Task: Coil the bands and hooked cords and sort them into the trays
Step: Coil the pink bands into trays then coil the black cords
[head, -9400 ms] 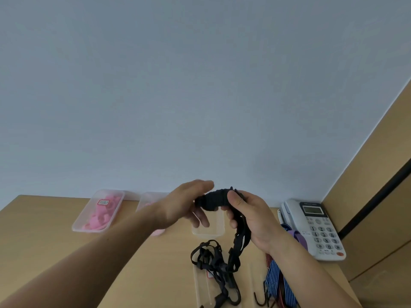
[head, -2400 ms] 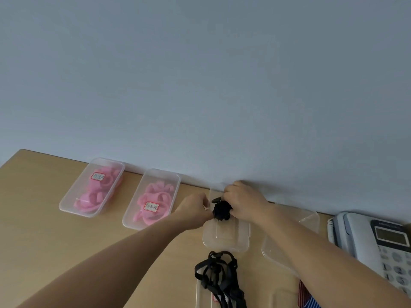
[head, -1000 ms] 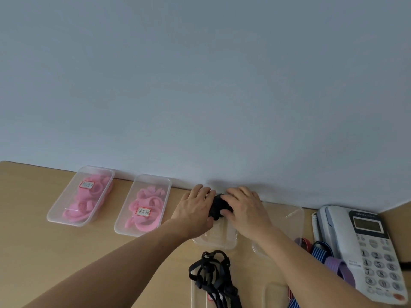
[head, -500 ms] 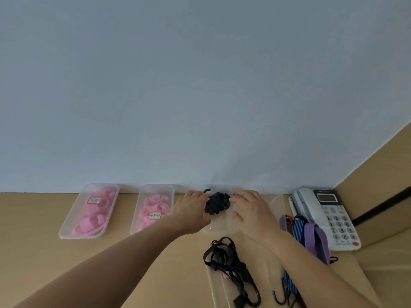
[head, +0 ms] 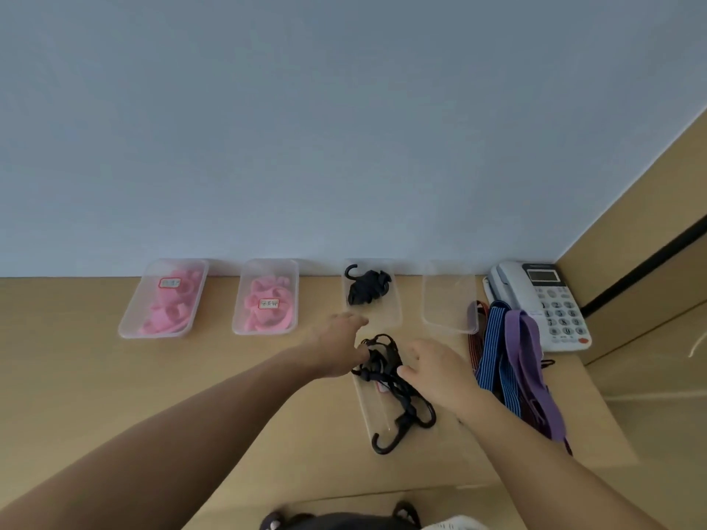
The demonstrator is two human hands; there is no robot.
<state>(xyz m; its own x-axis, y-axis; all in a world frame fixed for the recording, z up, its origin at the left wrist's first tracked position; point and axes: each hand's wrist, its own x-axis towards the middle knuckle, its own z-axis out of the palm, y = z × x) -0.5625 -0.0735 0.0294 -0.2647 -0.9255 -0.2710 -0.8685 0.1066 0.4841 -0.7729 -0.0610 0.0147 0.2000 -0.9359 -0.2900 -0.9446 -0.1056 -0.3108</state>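
A coiled black hooked cord (head: 367, 288) lies in the third clear tray (head: 394, 319) at the back of the desk. A loose tangle of black hooked cords (head: 386, 380) sprawls over a clear lid (head: 369, 411) in front of that tray. My left hand (head: 340, 348) touches the tangle's left side with relaxed fingers. My right hand (head: 440, 372) sits at its right side, fingers straight and reaching into the cords. Neither hand plainly grips anything. Two trays further left (head: 128, 323) (head: 239, 323) hold pink bands. A fourth tray (head: 449, 300) holds nothing.
A white desk phone (head: 543, 300) stands at the back right corner. Blue striped bands (head: 493, 353), purple bands (head: 530, 361) and a red cord (head: 474, 342) lie piled next to it. The wall runs right behind the trays. A wooden panel rises on the right.
Both hands let go of the coiled black cord, which now lies in the third tray. They pulled back toward me and came down on the loose black tangle.
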